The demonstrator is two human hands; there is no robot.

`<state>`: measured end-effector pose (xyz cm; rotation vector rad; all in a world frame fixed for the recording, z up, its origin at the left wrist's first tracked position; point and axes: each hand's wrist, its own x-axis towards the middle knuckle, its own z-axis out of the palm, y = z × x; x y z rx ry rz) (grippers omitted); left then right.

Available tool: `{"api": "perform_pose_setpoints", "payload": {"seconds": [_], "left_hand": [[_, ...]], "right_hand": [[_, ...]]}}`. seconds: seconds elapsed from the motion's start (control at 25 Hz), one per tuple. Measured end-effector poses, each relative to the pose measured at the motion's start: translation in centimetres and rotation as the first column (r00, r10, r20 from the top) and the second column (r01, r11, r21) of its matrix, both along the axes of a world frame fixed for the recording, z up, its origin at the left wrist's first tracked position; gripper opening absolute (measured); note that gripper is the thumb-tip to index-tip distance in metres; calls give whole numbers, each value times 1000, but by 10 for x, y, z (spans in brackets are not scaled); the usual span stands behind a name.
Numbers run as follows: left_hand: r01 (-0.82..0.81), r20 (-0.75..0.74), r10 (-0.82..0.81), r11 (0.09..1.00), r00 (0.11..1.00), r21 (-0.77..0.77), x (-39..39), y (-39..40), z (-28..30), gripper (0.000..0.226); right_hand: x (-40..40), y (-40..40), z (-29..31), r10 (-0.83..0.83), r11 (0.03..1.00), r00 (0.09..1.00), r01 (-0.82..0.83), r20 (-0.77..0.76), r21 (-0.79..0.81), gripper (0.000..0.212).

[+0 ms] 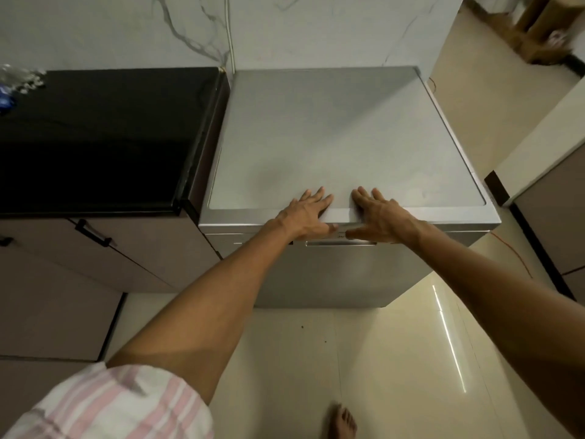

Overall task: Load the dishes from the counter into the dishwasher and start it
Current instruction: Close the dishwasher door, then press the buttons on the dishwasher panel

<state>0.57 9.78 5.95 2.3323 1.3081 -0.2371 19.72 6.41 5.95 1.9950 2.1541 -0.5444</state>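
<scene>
- One silver dishwasher [342, 137] is standing against the marble wall.
- One black counter [104, 137] is sitting beside it.
- Two hands are resting on the dishwasher's front edge: left hand [308, 213], right hand [378, 217].
- Two black cabinet handles [93, 233] are showing below the counter.
- One bare foot [342, 421] is showing on the floor.

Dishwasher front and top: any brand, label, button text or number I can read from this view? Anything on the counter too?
None can be read.
Dishwasher: small dark marks on its front edge between the left hand and right hand, too small and blurred to read.
Black counter: no text visible.
</scene>
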Motion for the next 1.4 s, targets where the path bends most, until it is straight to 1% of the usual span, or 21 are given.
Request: {"api": "perform_pose_setpoints", "payload": {"seconds": [0.2, 0.32, 0.4, 0.48, 0.56, 0.68, 0.76, 0.88, 1.08, 1.24, 1.32, 1.4], "left_hand": [[-68, 56, 69, 997, 996, -26, 9, 18, 3, 63], [-119, 70, 123, 991, 990, -62, 14, 28, 5, 61], [-157, 79, 163, 985, 983, -78, 20, 31, 9, 60], [-218, 114, 228, 972, 967, -92, 26, 37, 16, 60], [-278, 136, 288, 956, 948, -93, 30, 44, 24, 59], [-300, 184, 309, 951, 933, -75, 32, 54, 31, 46], [-331, 226, 337, 941, 914, -65, 26, 67, 33, 46], [-367, 256, 366, 929, 895, -44, 2, 99, 39, 53], [-430, 258, 412, 903, 874, 16, -43, 172, 45, 53], [-386, 259, 359, 921, 897, 61, -70, 211, 24, 48], [-372, 292, 329, 923, 898, 104, -78, 217, 9, 47], [-362, 333, 299, 920, 894, 148, -84, 223, -5, 49]], "right_hand": [[1, 28, 20, 10, 996, 999, -14, -50, -89, 101], [0, 43, 27, -6, 992, 995, -6, -95, -130, 99], [0, 54, 29, -1, 993, 996, -9, -90, -119, 100], [-5, 63, 31, -11, 993, 994, -2, -108, -115, 95], [-11, 70, 31, -3, 997, 994, -6, -108, -75, 82], [-17, 87, 33, -11, 1000, 998, 10, -58, -17, 51], [-22, 108, 41, -24, 1000, 999, 24, -39, -4, 45], [-36, 149, 57, 7, 1000, 999, -7, -38, 6, 43], [-68, 236, 100, 17, 996, 991, -5, -132, 92, 47], [-96, 310, 145, 19, 973, 976, 32, -218, 230, 51], [-108, 341, 166, 27, 954, 970, 47, -242, 296, 57], [-119, 371, 188, 36, 937, 971, 49, -235, 345, 64]]}}
